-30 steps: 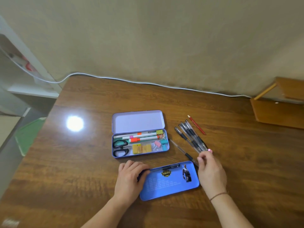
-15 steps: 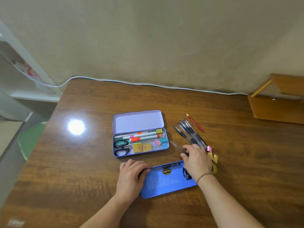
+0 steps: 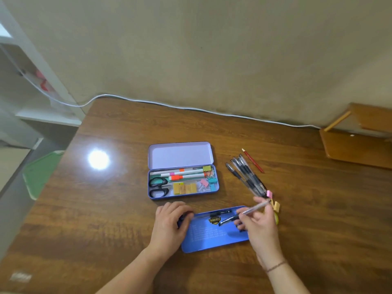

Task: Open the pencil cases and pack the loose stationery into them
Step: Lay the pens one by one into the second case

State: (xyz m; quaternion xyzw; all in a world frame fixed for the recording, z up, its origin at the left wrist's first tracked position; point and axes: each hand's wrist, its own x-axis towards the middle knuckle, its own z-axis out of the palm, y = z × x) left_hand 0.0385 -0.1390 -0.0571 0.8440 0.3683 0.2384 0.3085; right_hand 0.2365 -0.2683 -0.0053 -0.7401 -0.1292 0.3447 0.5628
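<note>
While a white cable runs along the far edge of the brown desk, the purple pencil case sits open at mid-frame, its lid tipped back, with markers, scissors, yellow erasers and binder clips inside. Below it, the left hand rests with fingers curled over the left end of the blue pencil case, gripping it; whether that case is open cannot be told. To the right, the right hand pinches a clear pen above the blue case's right part. Further right, a bundle of black pens lies loose on the desk beside a red pencil, with a pink eraser just below them.
</note>
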